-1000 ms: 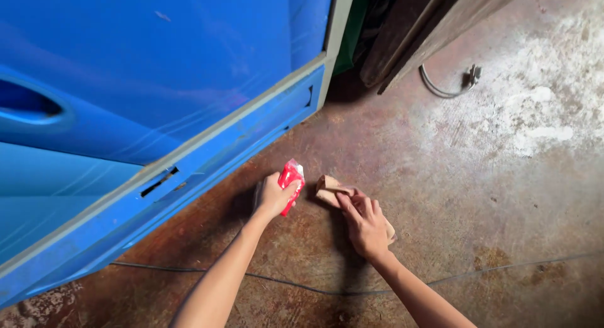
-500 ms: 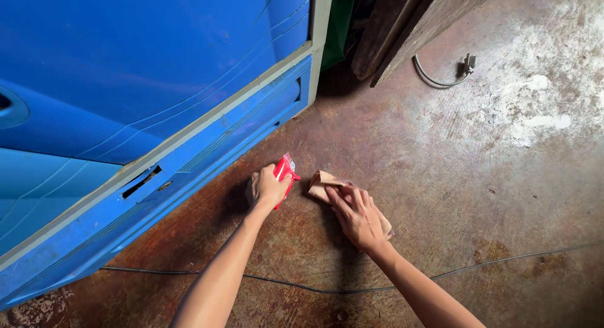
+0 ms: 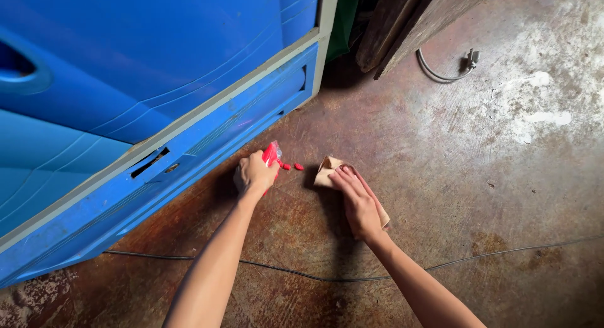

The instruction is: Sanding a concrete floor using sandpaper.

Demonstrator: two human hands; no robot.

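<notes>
The left hand [image 3: 253, 175] is closed around a red packet [image 3: 270, 155]. Two little red pieces [image 3: 292, 167] lie on the floor [image 3: 478, 177] just right of it. Further right, the right hand [image 3: 358, 202] presses flat on a tan paper [image 3: 328, 172].

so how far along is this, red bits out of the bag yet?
Done: two small red pieces lie on the rusty brown floor. In hand: left hand grips the red-filled clear plastic bag tipped toward them; right hand lies flat on the tan folded paper. Left: the bag looks mostly full.
</notes>
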